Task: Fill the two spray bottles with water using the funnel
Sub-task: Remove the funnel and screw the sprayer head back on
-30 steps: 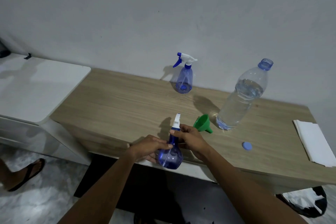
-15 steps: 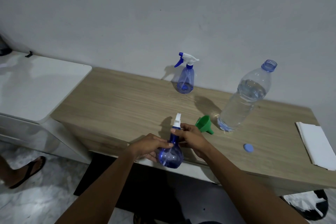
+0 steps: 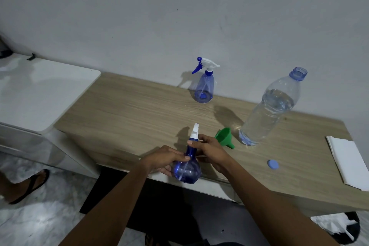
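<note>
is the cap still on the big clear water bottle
No, the big clear plastic water bottle stands open-necked, and its round blue cap lies on the wooden table.

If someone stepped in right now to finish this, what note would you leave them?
Left hand grips the body of the near spray bottle at the desk edge; right hand is on its collar under the spray head.
Second spray bottle stands by the wall, head on.
Funnel lies beside the open water bottle; its cap lies apart.
Nothing filled yet. Left: remove heads, funnel water into both.

white paper cut off right, sandalled foot partly cropped left
</note>
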### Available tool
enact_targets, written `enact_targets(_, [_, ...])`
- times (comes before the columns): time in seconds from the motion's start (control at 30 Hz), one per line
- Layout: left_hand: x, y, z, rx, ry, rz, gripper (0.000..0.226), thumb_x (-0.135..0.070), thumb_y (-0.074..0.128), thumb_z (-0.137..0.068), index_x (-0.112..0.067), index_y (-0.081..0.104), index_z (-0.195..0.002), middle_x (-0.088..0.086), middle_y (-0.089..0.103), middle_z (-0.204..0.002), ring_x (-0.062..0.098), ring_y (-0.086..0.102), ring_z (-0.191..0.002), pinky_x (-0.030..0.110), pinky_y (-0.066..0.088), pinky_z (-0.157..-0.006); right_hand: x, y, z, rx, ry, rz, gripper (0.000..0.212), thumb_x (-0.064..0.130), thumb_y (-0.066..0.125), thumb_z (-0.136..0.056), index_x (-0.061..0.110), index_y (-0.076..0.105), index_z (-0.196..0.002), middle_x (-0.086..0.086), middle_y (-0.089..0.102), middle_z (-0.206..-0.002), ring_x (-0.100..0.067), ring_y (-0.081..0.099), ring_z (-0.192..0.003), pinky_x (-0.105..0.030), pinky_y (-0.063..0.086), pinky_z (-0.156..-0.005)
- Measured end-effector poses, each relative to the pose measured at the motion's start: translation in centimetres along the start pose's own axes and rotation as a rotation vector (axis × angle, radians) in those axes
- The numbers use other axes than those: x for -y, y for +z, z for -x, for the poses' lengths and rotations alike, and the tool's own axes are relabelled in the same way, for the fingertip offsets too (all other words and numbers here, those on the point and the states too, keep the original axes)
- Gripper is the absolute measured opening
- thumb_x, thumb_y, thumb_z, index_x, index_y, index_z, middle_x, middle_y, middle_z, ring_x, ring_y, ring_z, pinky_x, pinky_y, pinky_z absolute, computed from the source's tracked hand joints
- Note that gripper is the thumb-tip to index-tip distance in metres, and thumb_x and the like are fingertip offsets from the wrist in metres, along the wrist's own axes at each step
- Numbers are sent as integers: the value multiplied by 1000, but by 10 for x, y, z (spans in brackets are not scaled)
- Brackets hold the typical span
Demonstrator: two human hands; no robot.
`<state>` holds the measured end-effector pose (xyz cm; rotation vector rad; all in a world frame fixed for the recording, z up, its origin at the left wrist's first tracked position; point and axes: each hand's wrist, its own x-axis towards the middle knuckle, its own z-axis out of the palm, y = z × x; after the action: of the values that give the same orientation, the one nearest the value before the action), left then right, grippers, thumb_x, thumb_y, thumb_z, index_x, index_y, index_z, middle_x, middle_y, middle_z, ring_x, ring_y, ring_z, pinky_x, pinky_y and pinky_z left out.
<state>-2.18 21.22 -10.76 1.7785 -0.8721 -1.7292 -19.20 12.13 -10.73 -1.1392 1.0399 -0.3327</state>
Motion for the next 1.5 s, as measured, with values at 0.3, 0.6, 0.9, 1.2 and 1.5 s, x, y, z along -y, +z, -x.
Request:
enact_targets(0.3, [1, 0, -5, 0, -7, -15, 38, -37, 79, -82, -21, 73, -116, 7, 78, -101, 24, 77, -86, 38, 61, -86, 0, -3, -3, -12, -9, 22, 26, 25, 82, -83, 14, 69, -103, -4, 75, -85, -15, 68, -69, -28, 52, -65])
enact_targets(0.6, [0, -3, -10, -4, -7, -17, 39, -35, 80, -81, -21, 73, -116, 7, 77, -103, 24, 76, -90, 39, 61, -87, 4, -3, -3, -10, 2, 0, 30, 20, 82, -83, 14, 69, -109, -3, 74, -86, -14, 68, -69, -27, 53, -64])
enact_targets(0.9, [0, -3, -9, -4, -2, -3, 35, -32, 79, -83, -21, 73, -116, 7, 78, -103, 24, 76, -91, 38, 60, -88, 4, -2, -4, -24, -14, 8, 35, 18, 84, -82, 15, 69, -113, -3, 72, -92, -12, 70, -68, -23, 53, -57])
enact_targets(1.2, [1, -1, -9, -11, -2, 35, 37, -31, 79, -83, -20, 72, -118, 7, 78, -103, 25, 76, -91, 42, 58, -93, 8, 0, -2, -34, -60, 48, 33, 17, 84, -82, 12, 70, -112, -4, 72, -93, -13, 72, -73, -22, 55, -57])
enact_targets(1.5, [2, -3, -2, -18, 123, 214, 39, -10, 82, -79, -15, 72, -116, 5, 76, -112, 20, 73, -104, 35, 58, -90, 22, 0, 5, 29, -309, 168, 57, 11, 88, -76, 22, 65, -127, 7, 66, -127, -20, 68, -113, -40, 60, -92])
